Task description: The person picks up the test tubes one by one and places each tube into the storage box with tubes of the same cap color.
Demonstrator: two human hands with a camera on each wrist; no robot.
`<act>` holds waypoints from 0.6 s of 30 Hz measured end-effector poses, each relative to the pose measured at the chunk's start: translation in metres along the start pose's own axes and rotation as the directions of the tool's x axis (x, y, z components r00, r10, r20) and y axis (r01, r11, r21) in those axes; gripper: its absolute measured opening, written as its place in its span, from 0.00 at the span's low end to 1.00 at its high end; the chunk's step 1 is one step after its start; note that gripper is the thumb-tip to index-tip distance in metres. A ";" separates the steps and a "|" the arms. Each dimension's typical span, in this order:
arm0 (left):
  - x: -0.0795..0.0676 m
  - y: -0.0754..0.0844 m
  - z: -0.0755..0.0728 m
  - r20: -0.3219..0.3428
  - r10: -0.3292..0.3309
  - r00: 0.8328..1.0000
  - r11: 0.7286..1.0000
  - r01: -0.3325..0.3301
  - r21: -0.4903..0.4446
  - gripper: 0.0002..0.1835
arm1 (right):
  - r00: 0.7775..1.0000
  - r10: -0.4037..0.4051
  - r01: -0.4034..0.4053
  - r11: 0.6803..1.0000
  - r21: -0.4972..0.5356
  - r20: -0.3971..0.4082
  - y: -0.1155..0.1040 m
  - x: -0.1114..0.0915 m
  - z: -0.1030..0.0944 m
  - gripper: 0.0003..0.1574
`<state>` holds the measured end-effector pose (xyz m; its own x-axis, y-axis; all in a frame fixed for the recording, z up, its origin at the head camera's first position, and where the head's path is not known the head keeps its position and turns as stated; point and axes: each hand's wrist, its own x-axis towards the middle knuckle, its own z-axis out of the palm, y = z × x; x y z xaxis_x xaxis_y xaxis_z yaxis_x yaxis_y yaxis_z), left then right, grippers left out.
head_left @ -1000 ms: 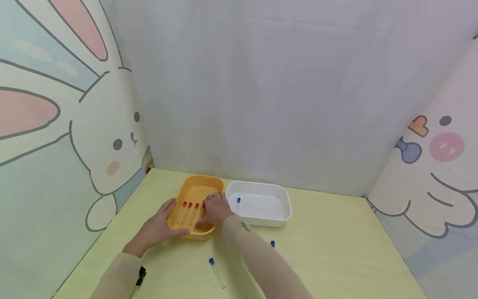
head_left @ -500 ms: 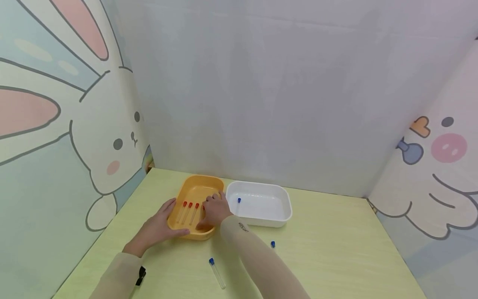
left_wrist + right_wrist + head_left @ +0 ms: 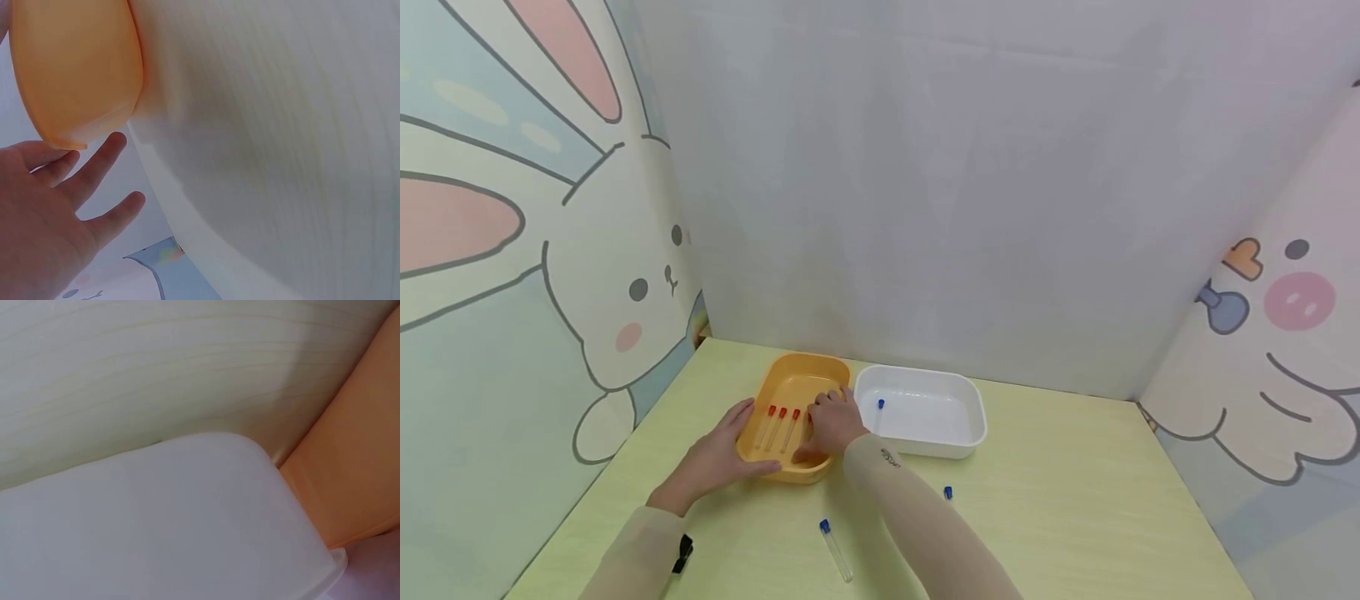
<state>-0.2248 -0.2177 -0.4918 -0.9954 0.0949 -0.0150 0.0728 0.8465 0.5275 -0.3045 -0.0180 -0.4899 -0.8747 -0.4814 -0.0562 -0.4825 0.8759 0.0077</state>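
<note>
In the head view an orange tray point(image 3: 797, 390) stands on the table with three red-capped test tubes point(image 3: 783, 412) lying side by side in it. My left hand point(image 3: 711, 458) rests against the tray's near left corner, thumb along the front rim and fingers at the left side. The left wrist view shows its spread, fairly straight fingers point(image 3: 94, 172) at the rim. Inside the tray's right half, my right hand point(image 3: 835, 423) pinches another test tube, whose red cap point(image 3: 809, 417) peeks out by the fingers; its body is hidden by the hand.
A white tray point(image 3: 925, 446) stands right beside the orange one, holding a blue-capped test tube point(image 3: 881, 406). On the table lie another blue-capped test tube point(image 3: 835, 550) in front and one more, its blue cap point(image 3: 948, 492) showing past the right sleeve. A grey curtain point(image 3: 925, 208) rises behind.
Both hands stay in nearly the same place. The right forearm has shifted very slightly left; the trays and tubes have not moved.
</note>
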 end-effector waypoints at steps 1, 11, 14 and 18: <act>0.000 0.000 0.000 0.000 0.003 1.000 1.000 -0.003 0.004 0.67 | 1.000 0.001 -0.001 1.000 0.003 0.001 0.000 0.000 0.000 0.53; 0.000 0.002 -0.003 -0.020 0.061 0.998 0.996 -0.060 0.063 0.66 | 1.000 0.010 -0.009 0.996 0.083 -0.011 0.008 0.004 0.002 0.54; -0.001 0.005 -0.006 -0.046 0.093 0.995 0.993 -0.089 0.080 0.65 | 1.000 0.003 -0.002 0.998 0.068 -0.017 0.010 0.003 -0.006 0.54; -0.003 0.011 -0.011 -0.069 0.104 0.992 0.989 -0.096 0.108 0.63 | 0.999 0.001 0.003 0.997 0.072 -0.048 0.015 -0.001 -0.018 0.53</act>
<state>-0.2219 -0.2144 -0.4765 -0.9844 0.1463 0.0982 0.1746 0.8849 0.4317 -0.3118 -0.0048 -0.4723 -0.8762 -0.4819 -0.0079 -0.4805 0.8746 -0.0645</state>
